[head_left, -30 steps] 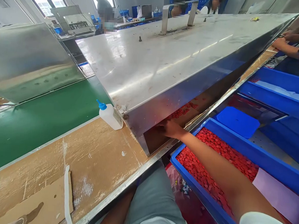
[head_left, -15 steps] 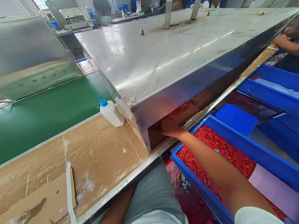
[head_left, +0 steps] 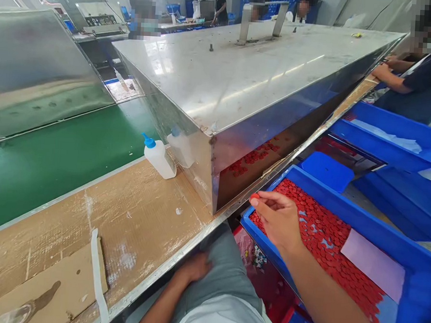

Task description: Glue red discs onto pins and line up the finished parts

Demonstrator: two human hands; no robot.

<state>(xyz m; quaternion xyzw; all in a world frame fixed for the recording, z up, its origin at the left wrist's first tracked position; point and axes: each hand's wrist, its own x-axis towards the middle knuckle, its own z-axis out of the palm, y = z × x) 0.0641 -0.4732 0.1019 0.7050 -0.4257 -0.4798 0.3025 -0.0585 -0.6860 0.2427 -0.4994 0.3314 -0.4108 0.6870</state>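
My right hand (head_left: 279, 215) is raised over the near end of a blue bin (head_left: 347, 199), its thumb and fingertips pinched on a small round red piece (head_left: 254, 197). Below it, many flat red discs (head_left: 320, 234) spread over the bin, some with grey-blue gaps between them. A pale pink sheet (head_left: 374, 264) lies on part of them. Under the metal hood, more red pieces (head_left: 253, 158) sit in loose clusters on a brown surface. My left hand (head_left: 196, 266) rests low on my grey-clad thigh; its fingers are blurred and I see nothing held.
A metal hood (head_left: 263, 82) with a handle covers the bench. Beside it stand a white bottle (head_left: 160, 158) with a blue cap and a green belt (head_left: 74, 159). Cardboard (head_left: 50, 288) lies at the left. Another person's arm (head_left: 389, 76) works at the far right.
My right hand has come out from under the hood and back over the bin, the red piece now visible in its fingers. My left hand has come into view on my thigh.
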